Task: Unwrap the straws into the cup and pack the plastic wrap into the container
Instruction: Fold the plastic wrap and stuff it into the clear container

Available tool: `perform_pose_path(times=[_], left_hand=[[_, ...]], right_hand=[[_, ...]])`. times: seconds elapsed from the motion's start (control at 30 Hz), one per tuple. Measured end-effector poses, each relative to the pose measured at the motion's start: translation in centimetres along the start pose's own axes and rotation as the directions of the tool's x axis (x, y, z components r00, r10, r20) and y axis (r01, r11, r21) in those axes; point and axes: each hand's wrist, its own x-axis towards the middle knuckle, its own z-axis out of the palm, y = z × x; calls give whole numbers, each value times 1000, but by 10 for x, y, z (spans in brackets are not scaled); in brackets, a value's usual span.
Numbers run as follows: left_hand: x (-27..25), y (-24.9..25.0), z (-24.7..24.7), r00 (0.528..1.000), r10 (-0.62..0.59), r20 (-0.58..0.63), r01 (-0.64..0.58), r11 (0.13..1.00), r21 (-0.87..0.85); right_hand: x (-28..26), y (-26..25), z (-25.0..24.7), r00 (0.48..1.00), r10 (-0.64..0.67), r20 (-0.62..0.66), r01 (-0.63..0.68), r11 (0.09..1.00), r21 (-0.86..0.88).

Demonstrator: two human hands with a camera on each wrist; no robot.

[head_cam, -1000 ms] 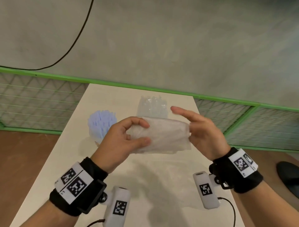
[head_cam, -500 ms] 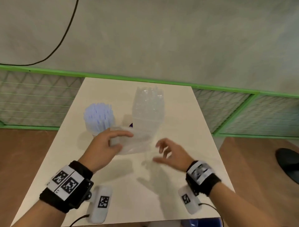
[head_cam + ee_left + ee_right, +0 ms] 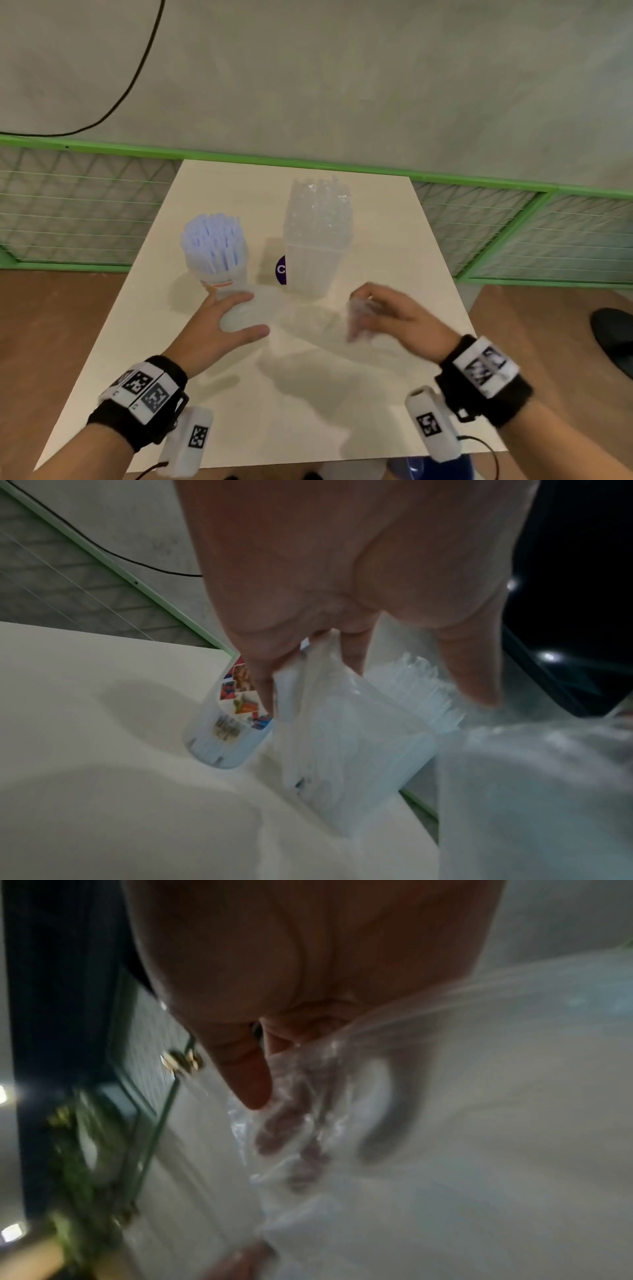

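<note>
A clear cup [image 3: 219,260] full of pale blue straws stands at the left of the white table [image 3: 308,404]; its printed label shows in the left wrist view on the cup [image 3: 232,723]. To its right stands a tall clear container [image 3: 318,240] stuffed with crumpled plastic wrap. In front of both, a clear plastic wrap [image 3: 301,318] stretches low over the table between my hands. My left hand [image 3: 253,313] grips its left end. My right hand [image 3: 356,317], blurred, pinches its right end; the fingers [image 3: 274,1139] show through the film. Whether straws remain inside the wrap is unclear.
A purple round label [image 3: 281,269] peeks out behind the container's left side. A green-framed mesh fence [image 3: 513,233] runs behind the table, with a grey wall and a black cable [image 3: 137,78] above. A dark object [image 3: 616,342] sits on the brown floor to the right.
Both hands dropped from chest height to the table. The right hand let go of the wrap, swung right, and now holds its right end; the wrap is pulled out wider.
</note>
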Motion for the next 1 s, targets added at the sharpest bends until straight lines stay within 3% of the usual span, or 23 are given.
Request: perform_pose_path(times=[0.17,0.27,0.4,0.5,0.57,0.6,0.67,0.77,0.83,0.9,1.0], left_hand=[[3,38,-9,990,93,109,-76,986,-145],[-3,72,-12,963,240,124,-195,935,-296],[-13,102,-15,952,305,-24,-293,886,-360],[-19,111,-22,934,316,-167,-357,844,-400],[-22,116,-24,927,314,-204,-373,826,-423],[-23,118,-25,926,311,-214,-376,811,-448],[-21,121,-27,923,293,-251,-383,771,-509],[-15,119,-32,902,277,-332,-418,754,-507],[-12,114,-39,895,264,-359,-425,751,-506],[-13,103,-49,913,280,-298,-398,774,-493],[-17,83,-66,941,323,-102,-336,850,-405]], right_hand=[[-7,-61,-21,985,-165,-52,171,971,165],[-4,-73,-20,966,-198,-166,223,964,144],[1,-78,-20,927,-181,-328,205,978,41],[2,-80,-24,846,-182,-502,237,970,48],[2,-77,-26,810,-202,-550,302,949,95],[2,-72,-27,811,-228,-539,339,934,115],[6,-55,-25,864,-249,-437,349,923,165],[14,-16,-12,981,-47,-188,75,987,145],[18,1,1,994,55,-98,-51,998,40],[19,-1,6,992,72,-105,-74,997,-14],[15,-21,-8,992,22,-121,-16,999,48]])
